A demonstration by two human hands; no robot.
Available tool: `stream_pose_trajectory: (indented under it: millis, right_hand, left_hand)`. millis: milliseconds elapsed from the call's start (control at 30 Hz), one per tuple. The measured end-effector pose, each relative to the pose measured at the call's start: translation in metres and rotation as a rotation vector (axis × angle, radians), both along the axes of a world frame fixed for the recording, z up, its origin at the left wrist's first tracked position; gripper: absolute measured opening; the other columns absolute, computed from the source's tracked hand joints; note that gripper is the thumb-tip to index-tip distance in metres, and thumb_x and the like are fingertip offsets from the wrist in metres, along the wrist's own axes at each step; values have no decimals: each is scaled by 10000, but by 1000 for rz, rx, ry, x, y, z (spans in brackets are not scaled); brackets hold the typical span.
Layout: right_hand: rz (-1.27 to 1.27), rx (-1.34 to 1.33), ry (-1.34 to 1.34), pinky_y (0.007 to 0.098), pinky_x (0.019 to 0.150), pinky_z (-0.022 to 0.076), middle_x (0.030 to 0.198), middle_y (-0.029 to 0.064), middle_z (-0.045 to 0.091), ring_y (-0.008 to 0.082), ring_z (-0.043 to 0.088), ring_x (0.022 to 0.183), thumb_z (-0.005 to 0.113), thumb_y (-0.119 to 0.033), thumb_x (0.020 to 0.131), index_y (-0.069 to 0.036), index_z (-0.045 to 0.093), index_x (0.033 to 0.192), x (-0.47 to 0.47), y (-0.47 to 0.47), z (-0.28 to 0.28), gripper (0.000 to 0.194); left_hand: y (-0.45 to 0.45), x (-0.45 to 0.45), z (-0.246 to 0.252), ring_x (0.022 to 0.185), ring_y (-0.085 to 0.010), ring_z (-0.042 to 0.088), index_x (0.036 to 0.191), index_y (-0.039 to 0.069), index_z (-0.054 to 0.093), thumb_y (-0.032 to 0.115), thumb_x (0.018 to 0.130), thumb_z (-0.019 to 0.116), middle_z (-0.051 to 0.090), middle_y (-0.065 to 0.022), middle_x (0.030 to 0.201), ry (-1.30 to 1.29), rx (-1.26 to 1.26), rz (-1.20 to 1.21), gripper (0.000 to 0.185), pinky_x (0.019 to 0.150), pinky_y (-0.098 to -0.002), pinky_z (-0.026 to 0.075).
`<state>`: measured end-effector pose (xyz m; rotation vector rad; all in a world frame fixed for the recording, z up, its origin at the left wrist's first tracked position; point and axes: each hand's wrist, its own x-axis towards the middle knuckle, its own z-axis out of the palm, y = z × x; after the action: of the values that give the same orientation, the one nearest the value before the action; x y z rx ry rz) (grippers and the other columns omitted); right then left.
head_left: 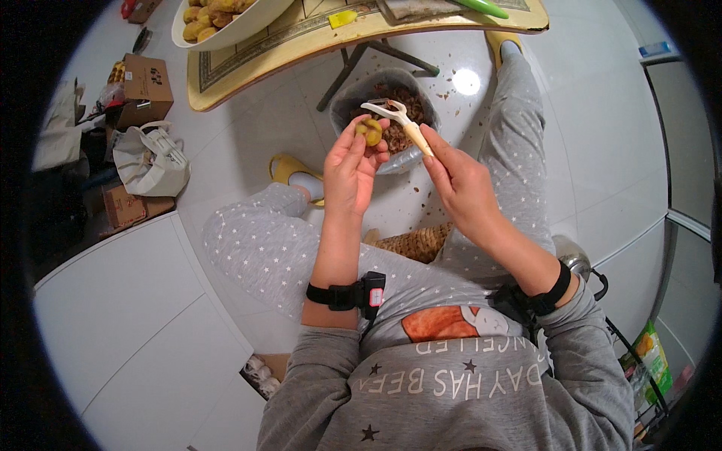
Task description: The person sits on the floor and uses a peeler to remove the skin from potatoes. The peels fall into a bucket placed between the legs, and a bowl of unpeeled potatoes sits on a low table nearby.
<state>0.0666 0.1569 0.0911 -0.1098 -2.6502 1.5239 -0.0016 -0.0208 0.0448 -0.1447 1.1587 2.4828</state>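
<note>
Between the fingertips of my left hand (352, 166) is a small, round, yellow-brown piece of produce (369, 132), a chestnut or a small tuber; I cannot tell which. My right hand (465, 177) grips the pale handle of a Y-shaped peeler (409, 125). The peeler's white forked head sits just above and to the right of the piece, and I cannot tell whether its blade touches it. Both hands are over a waste bin with a clear plastic liner (345, 107), which holds many brown peelings (399, 144).
A white bowl (271, 17) of similar yellow-brown pieces stands on the low folding table (203, 93). Also there are a yellow plastic item (342, 19) and a green-handled tool (482, 7). Scraps litter the tiles around the bin. A woven seat (414, 243), cartons (148, 90) and a kettle (572, 253) are nearby.
</note>
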Motion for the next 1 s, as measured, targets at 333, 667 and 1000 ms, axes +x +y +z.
stream_pose_trajectory:
  millis: [333,667,1000]
  right_hand:
    - [2,329,47,411,562,490,764,121,572,313,581,628,624,-196,904,-173,484,1400,-10,0,-5,516]
    - [3,200,495,392,652,508,875,140,621,330,618,741,627,-167,888,-41,515,1285,-35,15,16,431]
    - [-182,654,665,413,829,444,925,133,608,317,572,938,712,-32,721,-43,553,972,-147,92,40,297]
  left_hand:
    - [-8,-3,0,943,-212,611,1307,10,481,180,1010,485,581,-177,1219,-114,-35,239,342,854,-377,543]
    - [-5,-6,22,965,-232,620,1304,-12,471,132,1015,453,585,-183,1211,-86,24,269,323,901,-380,542]
    - [2,-16,55,980,-228,628,1312,-15,478,167,1001,506,564,-203,1267,-36,15,46,362,900,-369,538]
